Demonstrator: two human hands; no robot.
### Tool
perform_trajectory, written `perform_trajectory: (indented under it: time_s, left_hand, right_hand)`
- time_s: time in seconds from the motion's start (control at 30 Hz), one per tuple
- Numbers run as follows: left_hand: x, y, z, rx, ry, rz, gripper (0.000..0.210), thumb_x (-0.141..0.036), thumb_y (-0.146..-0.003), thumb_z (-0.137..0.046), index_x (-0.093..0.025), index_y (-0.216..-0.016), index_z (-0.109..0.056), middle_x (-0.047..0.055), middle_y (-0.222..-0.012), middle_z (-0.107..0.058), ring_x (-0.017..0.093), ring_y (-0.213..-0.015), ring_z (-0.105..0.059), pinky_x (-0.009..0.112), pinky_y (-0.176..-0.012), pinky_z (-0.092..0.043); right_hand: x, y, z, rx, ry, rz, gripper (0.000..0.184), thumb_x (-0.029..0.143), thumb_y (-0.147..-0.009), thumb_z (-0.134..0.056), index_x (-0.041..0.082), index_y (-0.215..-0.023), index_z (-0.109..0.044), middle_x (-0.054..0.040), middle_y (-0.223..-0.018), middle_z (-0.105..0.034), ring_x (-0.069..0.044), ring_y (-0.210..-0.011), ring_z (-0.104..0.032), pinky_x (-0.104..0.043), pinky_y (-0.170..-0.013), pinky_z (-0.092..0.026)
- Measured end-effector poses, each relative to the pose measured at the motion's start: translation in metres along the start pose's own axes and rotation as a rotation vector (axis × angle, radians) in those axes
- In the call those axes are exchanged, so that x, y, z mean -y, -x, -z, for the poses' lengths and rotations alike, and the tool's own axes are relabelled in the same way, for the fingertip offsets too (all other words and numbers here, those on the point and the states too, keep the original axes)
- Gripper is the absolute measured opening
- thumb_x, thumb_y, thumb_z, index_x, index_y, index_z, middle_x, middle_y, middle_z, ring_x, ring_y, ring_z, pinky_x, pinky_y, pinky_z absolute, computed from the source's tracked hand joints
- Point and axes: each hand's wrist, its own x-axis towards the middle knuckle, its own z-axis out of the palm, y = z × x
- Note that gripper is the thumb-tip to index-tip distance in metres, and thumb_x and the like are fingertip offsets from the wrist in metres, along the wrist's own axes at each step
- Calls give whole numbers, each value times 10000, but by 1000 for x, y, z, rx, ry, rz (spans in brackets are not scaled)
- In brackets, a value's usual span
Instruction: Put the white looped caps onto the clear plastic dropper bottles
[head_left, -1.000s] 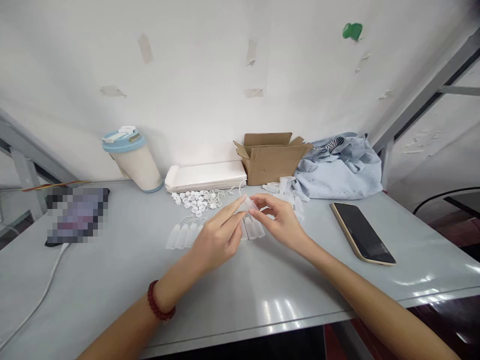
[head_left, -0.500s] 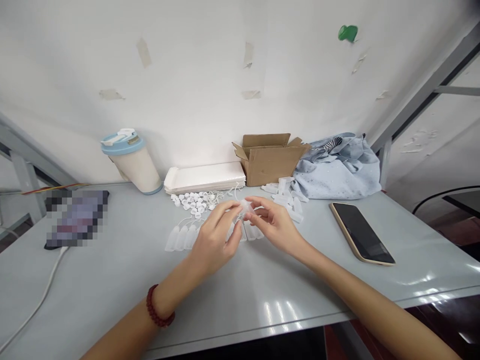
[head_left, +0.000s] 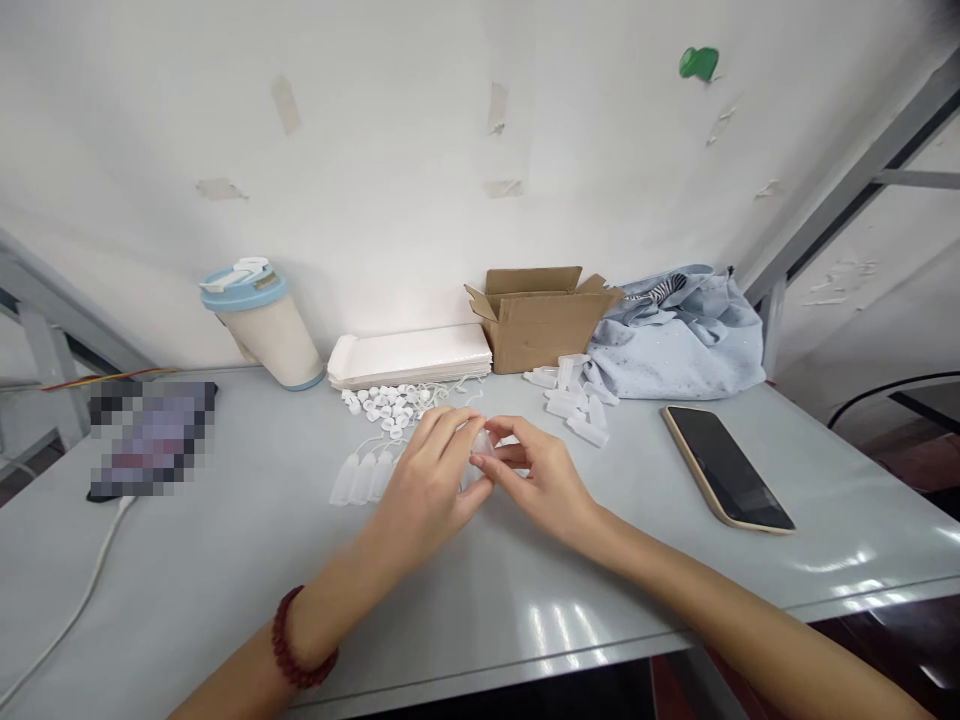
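Observation:
My left hand and my right hand meet above the middle of the table. Between their fingertips is a small translucent plastic tube, mostly covered by the fingers. Both hands are closed on it. Beside my left hand lies a row of similar tubes with thin white cords at their tops; part of the row is hidden behind that hand. Farther back sits a pile of small white caps with looped cords. More loose translucent tubes lie behind my right hand.
At the back stand a pale tumbler with a blue lid, a stack of white packets and an open cardboard box. Light blue cloth is bunched at its right. A phone lies right; a cabled, blurred-out device lies left.
Both hands have come lower and nearer each other with the tube. The left fingers now cover more of it. My right hand has shifted slightly left and down.

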Motion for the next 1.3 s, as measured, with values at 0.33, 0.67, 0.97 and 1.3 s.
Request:
perform_trajectory:
  time_s: [0.33, 0.67, 0.97, 1.3]
  left_hand:
    - [17, 83, 83, 371, 49, 377, 493, -352, -798, -611, -328, -1264, -449, 23, -1234, -556, 233, -1127, -534, 364, -864, -536]
    - [42, 135, 92, 453, 46, 425, 442, -289, -794, -595, -317, -1222, -489, 17, -1264, -576, 258, -1217, -474, 391, -915, -513]
    - [50, 127, 95, 458, 20, 392, 447, -323, -790, -598, -332, -1228, -506, 2, -1250, -600, 260, -1167, -534, 386, -855, -550]
    - [53, 107, 105, 422, 26, 380, 456, -424, -810, -587, -361, -1254, -503, 4, -1260, -585, 287, -1149, -536, 367, -781, -564]
  right_hand:
    - [5, -7, 14, -44, 1, -45, 195, 332, -866, -552, 167, -969, -536, -53, -831, -681, -170, -729, -696, -201, -492, -454]
    - [-9, -16, 18, -112, -9, -77, 229, 396, -853, -567, 188, -950, -566, -42, -907, -636, -218, -798, -702, -284, -603, -511]
    - [-10, -19, 26, -158, 19, -63, 219, 388, -849, -582, 192, -947, -569, -26, -879, -615, -222, -789, -700, -299, -618, -505]
    - [-13, -24, 34, -192, 24, -35, 233, 400, -844, -587, 184, -931, -573, -36, -923, -607, -205, -750, -697, -293, -606, -504]
